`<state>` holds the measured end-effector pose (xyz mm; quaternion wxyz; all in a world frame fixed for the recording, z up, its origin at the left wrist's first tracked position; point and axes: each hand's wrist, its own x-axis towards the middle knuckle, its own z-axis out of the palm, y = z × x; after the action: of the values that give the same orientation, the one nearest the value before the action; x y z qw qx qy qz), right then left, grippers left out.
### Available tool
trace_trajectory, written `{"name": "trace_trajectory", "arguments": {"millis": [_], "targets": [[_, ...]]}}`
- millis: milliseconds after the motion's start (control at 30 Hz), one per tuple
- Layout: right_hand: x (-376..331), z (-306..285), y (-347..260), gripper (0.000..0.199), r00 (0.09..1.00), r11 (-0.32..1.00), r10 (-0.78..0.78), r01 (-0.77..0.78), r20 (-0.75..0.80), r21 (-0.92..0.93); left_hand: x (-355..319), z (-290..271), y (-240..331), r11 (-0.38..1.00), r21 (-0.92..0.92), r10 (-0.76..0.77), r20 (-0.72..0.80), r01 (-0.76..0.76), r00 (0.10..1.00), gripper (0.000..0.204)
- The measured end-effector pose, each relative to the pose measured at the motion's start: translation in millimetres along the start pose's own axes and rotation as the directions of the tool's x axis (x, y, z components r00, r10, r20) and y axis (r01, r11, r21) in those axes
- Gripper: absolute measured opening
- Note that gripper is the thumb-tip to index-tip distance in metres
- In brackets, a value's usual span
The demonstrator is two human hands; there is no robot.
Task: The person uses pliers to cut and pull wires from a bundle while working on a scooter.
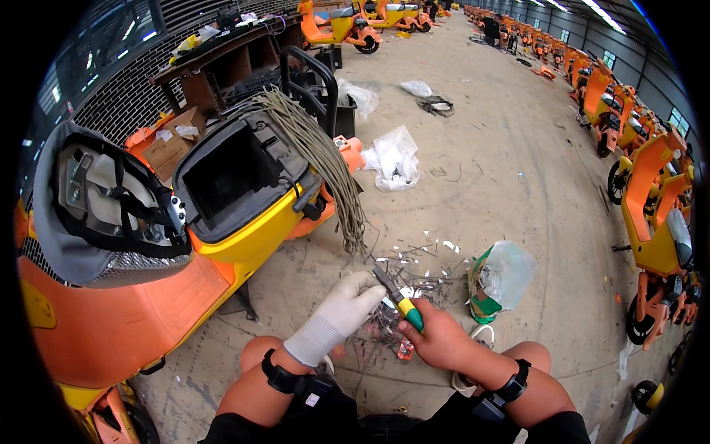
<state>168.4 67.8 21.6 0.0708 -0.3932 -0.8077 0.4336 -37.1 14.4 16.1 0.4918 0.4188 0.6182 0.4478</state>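
Cutting pliers (398, 296) with yellow-green handles, long axis running from lower right up to upper left, jaws toward the gloved left hand (353, 300). Bare right hand (438, 337) is wrapped closed around the handles; left fingers pinch something thin at the jaws, too small to identify. Wire scraps (407, 270) litter the floor (510, 163) just beyond.
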Motion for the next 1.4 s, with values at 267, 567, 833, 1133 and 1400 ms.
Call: {"name": "trace_trajectory", "arguments": {"millis": [267, 567, 833, 1133, 1400], "targets": [[-1, 0, -5, 0.044, 0.996, 1.000, 0.007, -0.007, -0.088, -0.001, 2, 2, 5, 0.990, 0.073, 0.124, -0.013, -0.123, 0.992, 0.019], [0, 4, -3, 0.042, 0.997, 1.000, -0.019, 0.019, -0.080, -0.008, -1, -3, 12, 0.989, -0.128, -0.064, 0.050, 0.070, 0.997, 0.019], [-1, 6, -1, 0.044, 0.995, 0.999, -0.022, 0.025, -0.099, 0.023, 5, 5, -5, 0.954, 0.237, 0.214, -0.101, -0.186, 0.972, 0.024], [0, 10, 11, 0.052, 0.976, 0.982, -0.185, 0.188, -0.118, 0.019, -3, -9, 5, 0.861, -0.462, -0.145, 0.175, 0.211, 0.974, 0.015], [3, -7, 11, 0.056, 0.975, 0.974, -0.223, 0.223, 0.012, -0.028, 7, -18, -5, 0.426, -0.714, -0.241, 0.503, 0.556, 0.830, 0.016]]}}
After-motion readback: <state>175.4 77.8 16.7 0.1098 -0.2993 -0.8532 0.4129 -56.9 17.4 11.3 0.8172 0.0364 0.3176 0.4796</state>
